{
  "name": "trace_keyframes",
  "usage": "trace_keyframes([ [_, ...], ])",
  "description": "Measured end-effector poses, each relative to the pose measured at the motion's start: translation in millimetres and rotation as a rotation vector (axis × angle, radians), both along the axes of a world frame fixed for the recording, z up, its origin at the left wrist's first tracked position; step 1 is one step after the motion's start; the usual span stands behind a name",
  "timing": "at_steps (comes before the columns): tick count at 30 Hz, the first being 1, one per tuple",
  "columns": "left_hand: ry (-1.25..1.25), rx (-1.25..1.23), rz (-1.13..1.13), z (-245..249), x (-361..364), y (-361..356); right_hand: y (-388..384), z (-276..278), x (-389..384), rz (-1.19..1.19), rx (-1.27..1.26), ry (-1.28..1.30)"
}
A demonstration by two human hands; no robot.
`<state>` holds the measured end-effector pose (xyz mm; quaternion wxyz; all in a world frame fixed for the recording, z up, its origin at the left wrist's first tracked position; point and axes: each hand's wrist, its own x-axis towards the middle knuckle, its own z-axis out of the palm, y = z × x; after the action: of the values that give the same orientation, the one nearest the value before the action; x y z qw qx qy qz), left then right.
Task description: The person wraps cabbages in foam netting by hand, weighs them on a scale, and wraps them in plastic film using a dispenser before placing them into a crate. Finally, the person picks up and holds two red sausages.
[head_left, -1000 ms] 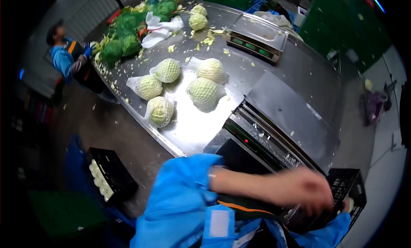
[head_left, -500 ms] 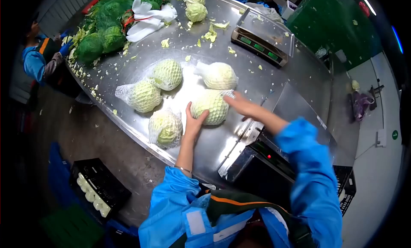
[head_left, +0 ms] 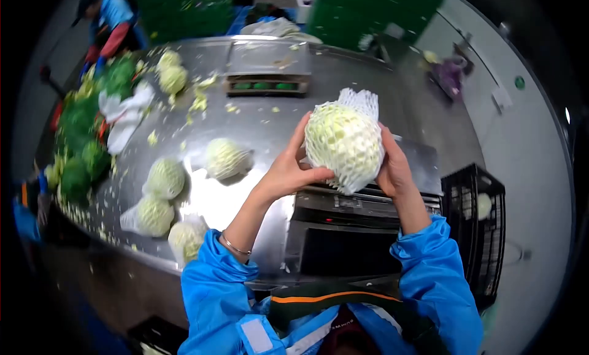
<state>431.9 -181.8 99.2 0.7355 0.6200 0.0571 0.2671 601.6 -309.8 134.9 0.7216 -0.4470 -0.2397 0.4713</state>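
Observation:
Between my two hands is a pale green cabbage (head_left: 343, 145) in a white foam net, raised above a black-fronted machine with a metal top (head_left: 350, 251). My left hand (head_left: 287, 170) grips its left side, thumb across the lower front. Around its right side curls my right hand (head_left: 396, 170), whose fingertips are partly hidden behind the net. Left of my hands, another netted cabbage (head_left: 226, 159) lies on the metal table (head_left: 257, 125). Farther left rest more netted cabbages: an upper one (head_left: 165, 178), a middle one (head_left: 154, 216) and one near the front edge (head_left: 186, 240).
A scale with green displays (head_left: 267, 70) stands at the back. Green mesh sacks (head_left: 76, 156), white foam nets (head_left: 127, 113) and bare cabbages (head_left: 172, 78) lie to the left among leaf scraps. A black crate (head_left: 475, 232) stands right. Two people work on the left side.
My hands have lifted the netted cabbage off the table and carried it over the machine. My right hand now clasps its side. The view has turned right.

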Motion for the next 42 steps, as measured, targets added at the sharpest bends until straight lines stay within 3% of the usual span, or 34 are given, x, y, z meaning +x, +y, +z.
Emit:
trace_keyframes([
  [2,0.025,0.038,-0.039,-13.8,49.4,-15.1,-26.4,3.3,36.1,-0.221,-0.086,-0.195],
  [3,0.08,0.032,-0.057,-14.8,65.6,-26.6,-38.6,-5.3,61.4,-0.218,-0.11,-0.209],
  [8,0.428,0.361,-0.01,-50.7,122.6,-73.7,-73.7,-68.8,149.6,-0.015,-0.161,-0.095],
  [9,0.35,0.275,0.023,-50.1,126.9,-84.1,-75.5,-75.2,159.0,0.03,-0.178,-0.044],
  [12,0.443,0.573,0.068,-34.5,131.6,-97.4,-85.2,-78.7,175.1,0.147,-0.175,-0.161],
  [14,0.514,0.393,0.06,-23.8,130.9,-99.0,-93.0,-76.5,177.2,0.041,-0.297,-0.185],
  [16,0.573,0.373,0.162,-26.0,130.0,-102.1,-109.2,-49.4,158.5,-0.006,-0.475,-0.151],
  [19,0.611,0.251,0.123,-28.6,137.5,-125.0,-102.9,-62.9,162.3,0.037,-0.368,-0.78],
  [20,0.689,0.287,0.176,-24.6,141.6,-130.3,-100.3,-63.2,167.5,0.074,-0.34,-0.807],
  [21,0.688,0.175,0.221,-24.7,140.8,-127.1,-97.2,-60.3,179.5,0.108,-0.308,-0.844],
  [22,0.612,-0.137,0.187,-16.7,135.5,-124.5,-96.9,-58.1,189.4,0.142,-0.28,-0.881],
  [24,0.591,0.226,0.208,-38.8,116.2,-108.7,-107.3,-50.1,195.4,0.16,-0.321,-0.813],
  [25,0.608,0.46,0.344,-43.2,112.6,-107.5,-111.2,-51.3,197.5,0.164,-0.333,-0.841],
  [26,0.467,0.361,0.456,-34.6,117.7,-114.6,-112.9,-59.4,197.2,0.177,-0.315,-0.775],
  [29,0.506,0.508,0.451,-47.0,142.6,-104.6,-109.3,-55.8,180.9,0.029,-0.472,-0.45],
  [32,0.505,0.424,0.27,-35.6,145.2,-111.3,-97.4,-50.4,160.5,0.004,-0.493,-0.291],
  [34,0.514,0.325,0.098,-25.5,130.3,-116.0,-88.5,-62.1,170.8,-0.029,-0.515,-0.505],
  [36,0.535,0.189,-0.145,-22.6,111.2,-114.7,-89.1,-53.5,177.5,0.069,-0.407,-0.414],
  [37,0.595,0.299,-0.067,-15.9,105.5,-117.3,-90.7,-48.0,175.7,0.018,-0.419,-0.34],
  [40,0.364,1.012,0.529,-25.5,113.0,-116.5,-84.5,-54.4,177.5,0.039,-0.332,-0.414],
  [42,0.44,0.71,0.179,-34.9,115.6,-114.8,-83.9,-50.9,172.5,-0.029,-0.345,-0.53],
])
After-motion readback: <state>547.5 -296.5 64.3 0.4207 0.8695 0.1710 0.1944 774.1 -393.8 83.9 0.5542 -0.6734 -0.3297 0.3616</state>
